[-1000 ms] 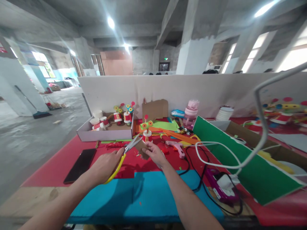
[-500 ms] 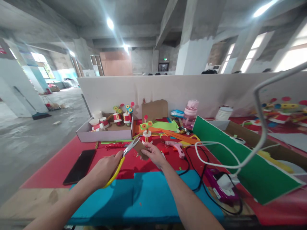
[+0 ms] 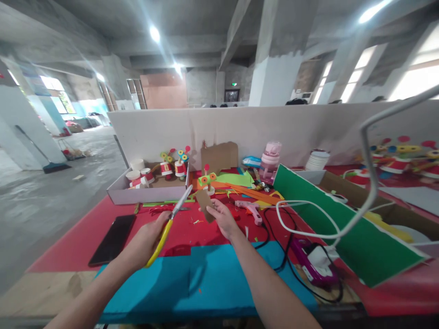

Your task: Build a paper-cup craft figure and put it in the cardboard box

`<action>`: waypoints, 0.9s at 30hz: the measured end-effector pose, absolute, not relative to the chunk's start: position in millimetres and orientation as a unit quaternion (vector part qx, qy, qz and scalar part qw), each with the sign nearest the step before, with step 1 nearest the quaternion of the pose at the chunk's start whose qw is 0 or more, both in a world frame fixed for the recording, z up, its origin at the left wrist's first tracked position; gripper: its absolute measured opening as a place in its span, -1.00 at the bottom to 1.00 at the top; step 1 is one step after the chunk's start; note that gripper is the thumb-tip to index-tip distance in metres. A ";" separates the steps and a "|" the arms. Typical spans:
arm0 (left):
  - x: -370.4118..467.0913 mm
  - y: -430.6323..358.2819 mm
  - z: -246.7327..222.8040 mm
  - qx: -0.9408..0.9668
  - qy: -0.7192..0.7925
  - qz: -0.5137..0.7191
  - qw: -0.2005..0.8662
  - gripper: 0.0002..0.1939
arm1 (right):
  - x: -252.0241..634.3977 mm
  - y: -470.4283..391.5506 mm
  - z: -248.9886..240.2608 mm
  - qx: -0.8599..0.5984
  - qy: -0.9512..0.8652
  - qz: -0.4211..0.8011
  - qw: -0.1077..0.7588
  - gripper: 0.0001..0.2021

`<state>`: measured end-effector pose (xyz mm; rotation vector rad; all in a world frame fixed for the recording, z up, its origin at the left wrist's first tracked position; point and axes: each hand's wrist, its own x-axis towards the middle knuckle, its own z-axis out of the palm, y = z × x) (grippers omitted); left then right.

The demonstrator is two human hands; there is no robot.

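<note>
My left hand (image 3: pixel 150 238) is wrapped round the yellow handles of a pair of scissors (image 3: pixel 177 209), whose blades look closed and point up and away. Between the thumb and fingers of my right hand (image 3: pixel 223 218) is a small piece of brown cardboard (image 3: pixel 205 204), held just right of the blades and apart from them. Behind the cardboard stands a paper-cup figure (image 3: pixel 207 180) with a green head, orange eyes and a red ball on top; the cardboard and my hand hide much of its cup.
A pink glue gun (image 3: pixel 251 211) lies to the right, its black cord trailing past a purple power strip (image 3: pixel 313 262). At left are a black phone (image 3: pixel 113 240) and a box (image 3: pixel 147 195) of cups and figures. A green-sided box (image 3: pixel 338 224) stands at right beneath a white cable (image 3: pixel 370 169).
The scissors have come away from the cardboard, and their blades have swung more upright. My right hand has turned the cardboard, so more of its face shows.
</note>
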<state>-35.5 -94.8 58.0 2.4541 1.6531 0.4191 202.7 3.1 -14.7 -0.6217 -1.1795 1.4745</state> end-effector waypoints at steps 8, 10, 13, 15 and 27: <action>-12.4 -97.4 47.9 0.807 0.585 0.077 0.025 -0.52 | 203.6 9.6 -17.6 -0.231 -0.349 0.679 0.603 -0.56; -2.2 -99.3 45.6 0.803 0.593 0.051 0.022 -0.55 | 203.8 10.4 -18.0 -0.239 -0.339 0.675 0.611 -0.56; 7.9 -101.1 42.2 0.801 0.598 0.027 0.023 -0.57 | 203.4 10.2 -17.3 -0.240 -0.339 0.667 0.618 -0.56; 11.9 -101.4 41.2 0.800 0.599 0.015 0.025 -0.56 | 202.4 9.4 -16.5 -0.239 -0.344 0.661 0.623 -0.56; 27.3 -96.0 46.6 0.795 0.606 -0.010 0.023 -0.60 | 202.2 5.7 -12.9 -0.231 -0.365 0.654 0.622 -0.55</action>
